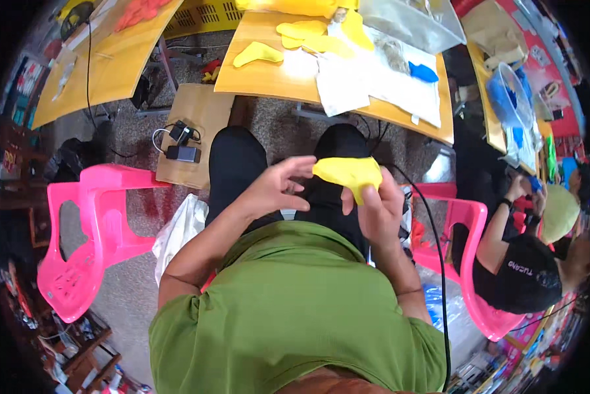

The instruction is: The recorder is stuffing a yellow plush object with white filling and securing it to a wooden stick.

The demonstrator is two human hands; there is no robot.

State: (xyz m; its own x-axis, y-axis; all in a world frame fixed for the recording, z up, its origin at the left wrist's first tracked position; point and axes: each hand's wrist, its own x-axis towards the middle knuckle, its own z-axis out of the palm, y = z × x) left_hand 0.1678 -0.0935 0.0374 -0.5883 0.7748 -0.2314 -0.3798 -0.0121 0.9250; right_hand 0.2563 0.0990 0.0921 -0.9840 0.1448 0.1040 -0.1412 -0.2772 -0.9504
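Over my lap, my right hand [383, 213] pinches a small yellow cloth piece [344, 172] at its right end, thumb on top. The piece is curved, wide at the right and narrowing leftward. Beside its left tip is my left hand [275, 187], fingers apart and with nothing in them; whether a fingertip touches the cloth I cannot tell. Similar yellow pieces [259, 54] lie on the wooden table [275, 80] ahead, along with white cloth [341, 88] and a blue piece [423, 72].
A clear plastic bin [413, 29] stands at the table's back right. Pink plastic chairs [105, 210] flank me. A black cable [439, 262] runs down past my right arm. Black adapters [182, 153] rest on cardboard [190, 108]. At right sits another person [518, 269] handling something blue.
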